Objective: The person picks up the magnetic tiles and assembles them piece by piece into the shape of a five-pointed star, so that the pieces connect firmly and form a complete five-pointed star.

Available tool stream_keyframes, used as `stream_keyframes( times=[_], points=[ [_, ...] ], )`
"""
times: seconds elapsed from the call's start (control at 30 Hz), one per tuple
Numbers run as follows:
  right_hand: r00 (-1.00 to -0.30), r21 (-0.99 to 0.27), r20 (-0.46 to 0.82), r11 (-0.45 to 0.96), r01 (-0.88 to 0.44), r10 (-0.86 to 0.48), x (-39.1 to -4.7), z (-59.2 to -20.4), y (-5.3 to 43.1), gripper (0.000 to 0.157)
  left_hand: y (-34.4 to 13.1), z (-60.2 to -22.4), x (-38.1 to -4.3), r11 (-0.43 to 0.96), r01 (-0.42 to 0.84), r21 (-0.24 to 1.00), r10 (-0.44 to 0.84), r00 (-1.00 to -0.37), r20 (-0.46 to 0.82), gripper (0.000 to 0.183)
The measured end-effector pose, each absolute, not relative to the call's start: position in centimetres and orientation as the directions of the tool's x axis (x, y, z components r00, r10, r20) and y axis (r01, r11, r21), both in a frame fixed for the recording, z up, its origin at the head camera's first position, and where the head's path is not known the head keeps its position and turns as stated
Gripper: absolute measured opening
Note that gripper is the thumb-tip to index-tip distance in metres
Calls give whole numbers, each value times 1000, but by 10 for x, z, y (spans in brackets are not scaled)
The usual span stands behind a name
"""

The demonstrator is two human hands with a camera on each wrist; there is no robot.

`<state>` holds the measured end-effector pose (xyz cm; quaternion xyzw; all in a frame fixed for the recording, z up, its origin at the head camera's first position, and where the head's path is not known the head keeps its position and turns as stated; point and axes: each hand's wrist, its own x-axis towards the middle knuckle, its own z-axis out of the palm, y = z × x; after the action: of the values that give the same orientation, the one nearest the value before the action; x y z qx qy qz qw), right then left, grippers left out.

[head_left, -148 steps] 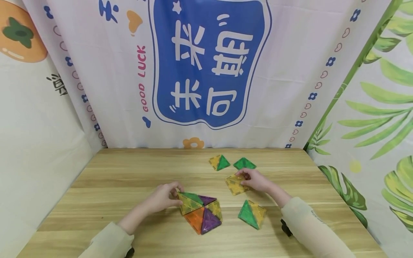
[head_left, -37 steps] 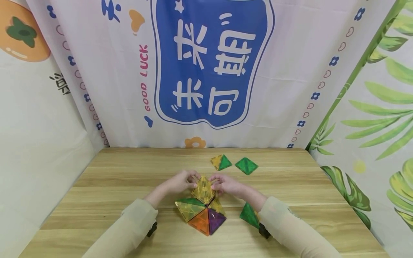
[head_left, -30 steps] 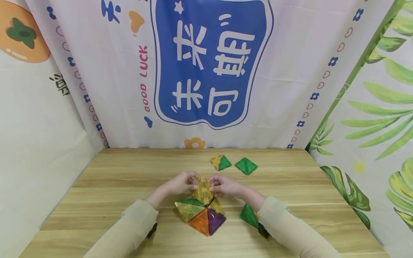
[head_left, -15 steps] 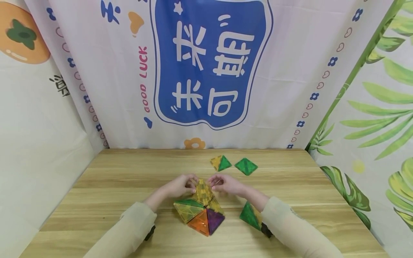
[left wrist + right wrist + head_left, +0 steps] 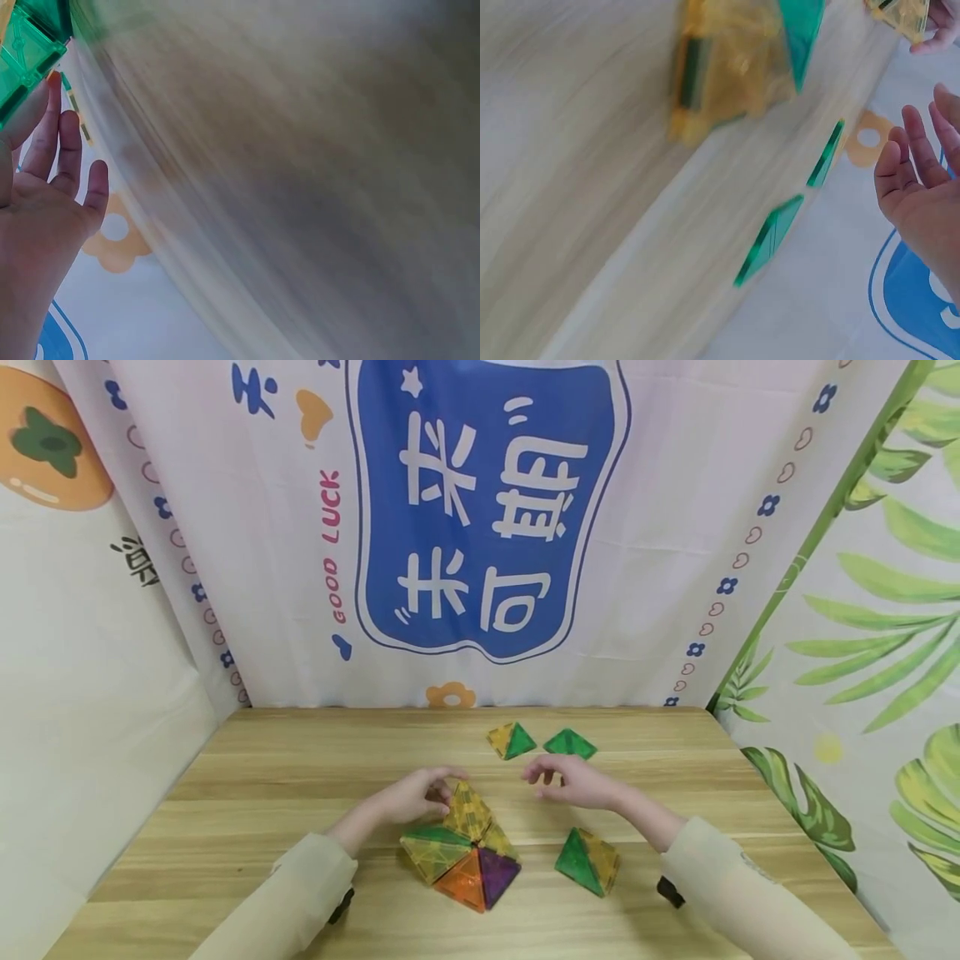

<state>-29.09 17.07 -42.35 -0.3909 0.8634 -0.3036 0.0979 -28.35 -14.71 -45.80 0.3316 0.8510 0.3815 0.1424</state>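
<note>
A cluster of translucent magnetic tiles (image 5: 462, 878) in orange, purple, green and yellow stands in the middle of the table, fanned around a centre point. At its back rises a joined pair of yellow triangular tiles (image 5: 469, 810). My left hand (image 5: 415, 795) holds this yellow pair along its left edge, index finger at the tip and thumb lower down. In the left wrist view a green tile (image 5: 28, 56) covers part of the thumb and fingers. My right hand (image 5: 573, 781) hovers right of the cluster with loosely bent fingers, nothing in it, near the green tile pair (image 5: 570, 744).
A green-and-yellow tile pair (image 5: 588, 862) stands right of the cluster, below the right forearm. Another yellow-and-green pair (image 5: 512, 741) sits near the back of the wooden table (image 5: 315, 743). A printed cloth (image 5: 300, 568) hangs behind the back edge.
The yellow pair went from the right side of the table onto the back of the cluster, held by both hands. My right hand then let go and moved right; the left stays.
</note>
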Motion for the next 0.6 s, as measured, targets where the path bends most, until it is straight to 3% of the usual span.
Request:
stream_keyframes(
  times=[0.37,0.6],
  points=[
    [-611,-264,84,574,-775,-787,-262,-433,218,40,-160,-459,-277,528,409,744,604,-797,10,55],
    [-547,-233,99,515,-825,-831,-250,-447,242,65,-169,-459,-270,564,406,719,554,-832,35,55]
  ],
)
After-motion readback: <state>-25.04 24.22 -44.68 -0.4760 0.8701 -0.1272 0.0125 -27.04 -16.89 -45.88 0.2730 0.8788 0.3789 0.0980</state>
